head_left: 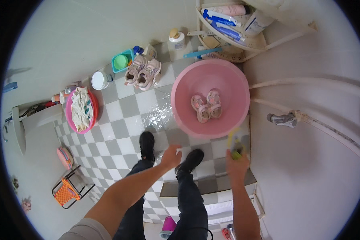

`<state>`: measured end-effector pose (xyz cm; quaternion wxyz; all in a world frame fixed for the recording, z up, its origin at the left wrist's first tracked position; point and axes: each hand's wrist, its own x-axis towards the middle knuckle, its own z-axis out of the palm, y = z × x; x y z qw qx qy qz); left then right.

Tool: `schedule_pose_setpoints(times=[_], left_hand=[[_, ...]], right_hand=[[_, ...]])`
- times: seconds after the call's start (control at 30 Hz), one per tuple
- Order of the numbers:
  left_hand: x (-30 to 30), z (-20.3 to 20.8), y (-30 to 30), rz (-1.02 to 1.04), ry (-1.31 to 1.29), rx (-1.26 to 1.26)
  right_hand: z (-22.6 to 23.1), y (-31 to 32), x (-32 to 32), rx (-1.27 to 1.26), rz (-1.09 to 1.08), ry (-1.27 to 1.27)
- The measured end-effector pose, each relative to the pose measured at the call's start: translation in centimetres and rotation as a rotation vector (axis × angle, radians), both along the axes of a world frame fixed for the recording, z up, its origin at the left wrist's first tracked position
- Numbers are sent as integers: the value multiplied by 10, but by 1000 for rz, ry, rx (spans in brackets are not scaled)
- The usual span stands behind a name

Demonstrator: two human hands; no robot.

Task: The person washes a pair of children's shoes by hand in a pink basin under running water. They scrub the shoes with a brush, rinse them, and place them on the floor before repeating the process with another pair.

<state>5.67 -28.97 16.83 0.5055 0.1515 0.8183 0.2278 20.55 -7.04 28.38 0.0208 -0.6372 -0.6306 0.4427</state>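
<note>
In a big pink basin [180, 116] on the tiled floor lies a pair of small pink sandals [208, 106]. My right hand [237, 167] is closed around a blurred yellow-green thing [237, 154], just below the basin's near right rim; its kind is unclear. Over my feet, left of the basin's near side, my left hand [171, 157] has its fingers curled together. Something small and white shows at those fingertips, too small to name. Neither hand touches the basin or the sandals.
Pale pink sneakers [144, 74] stand by the wall, near a teal basket [117, 66], a white tub [100, 81] and a pump bottle [176, 40]. A corner shelf [252, 46] holds tubes. A tap [283, 119] juts from the right wall. A basin with cloth [82, 110] sits left. The floor shines wet.
</note>
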Motion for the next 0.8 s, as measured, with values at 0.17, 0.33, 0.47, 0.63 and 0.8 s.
schedule_pose_setpoints(times=[0.17, 0.33, 0.47, 0.63, 0.8], left_hand=[[39, -7, 2, 402, -691, 218], [10, 13, 90, 690, -913, 167], [-6, -15, 90, 670, -891, 108], [-43, -28, 91, 445, -674, -120], [-51, -79, 87, 491, -648, -82]], right_hand=[[-82, 4, -40, -696, -207, 324], [-94, -18, -77, -787, -379, 403], [-85, -7, -81, -730, -447, 428], [-26, 18, -63, 140, -567, 428], [117, 71, -102, 439, -526, 200]])
